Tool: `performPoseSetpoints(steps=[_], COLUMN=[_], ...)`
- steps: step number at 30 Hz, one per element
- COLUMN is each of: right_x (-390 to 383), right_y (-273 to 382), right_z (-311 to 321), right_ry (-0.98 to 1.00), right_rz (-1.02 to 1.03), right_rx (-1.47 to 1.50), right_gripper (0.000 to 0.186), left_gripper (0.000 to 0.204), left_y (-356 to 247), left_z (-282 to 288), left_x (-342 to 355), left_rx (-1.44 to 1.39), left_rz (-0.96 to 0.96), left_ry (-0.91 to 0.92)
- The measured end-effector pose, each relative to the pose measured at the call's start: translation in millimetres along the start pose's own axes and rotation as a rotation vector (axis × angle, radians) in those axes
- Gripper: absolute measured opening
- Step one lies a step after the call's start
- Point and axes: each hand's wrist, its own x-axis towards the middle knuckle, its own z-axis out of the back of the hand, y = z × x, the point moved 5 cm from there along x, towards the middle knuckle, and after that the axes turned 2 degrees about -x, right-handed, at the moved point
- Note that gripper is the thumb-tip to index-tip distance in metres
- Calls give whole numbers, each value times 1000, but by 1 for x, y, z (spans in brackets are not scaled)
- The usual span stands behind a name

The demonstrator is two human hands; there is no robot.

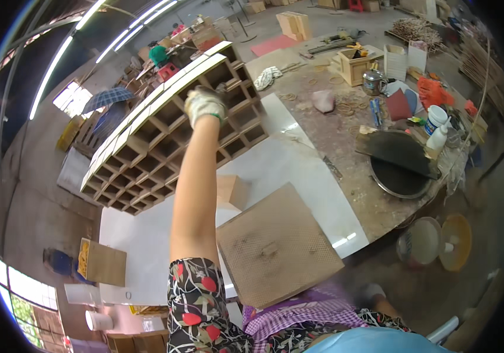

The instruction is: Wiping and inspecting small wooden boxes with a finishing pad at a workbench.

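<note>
My left hand (205, 107), in a pale glove with a dark stained patch, is raised with fingers curled at the upper compartments of a wide wooden grid (172, 144) with pale top edges; whatever it grips is too small to make out. My right hand (374, 292) is low at the lower right, blurred, beside a purple checked apron (299, 312). A square brown board (278, 244) with a fine mesh-like surface lies just above the apron, on the edge of a white sheet (328, 209). A plain wooden block (228, 188) sits behind it, partly hidden by my left forearm.
On the stained worktable (349, 173) to the right stand a dark round pan (399, 179) under a board, a white bottle (437, 138), a steel kettle (374, 82) and a wooden box (353, 67). A yellow-filled box (102, 265) is left. A person in green (159, 56) sits behind the grid.
</note>
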Motion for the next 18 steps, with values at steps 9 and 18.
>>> performPoseSetpoints(steps=[9, 18], right_x=[-94, -82], right_y=[15, -50], right_z=[101, 140], right_ry=[101, -714], right_rz=[189, 61], right_rx=[-412, 17], right_gripper=[32, 51], left_gripper=[65, 42], left_y=[10, 35], left_z=[-41, -21], left_x=[71, 29], left_rx=[-72, -390], left_rz=[167, 34], left_ry=[-120, -312])
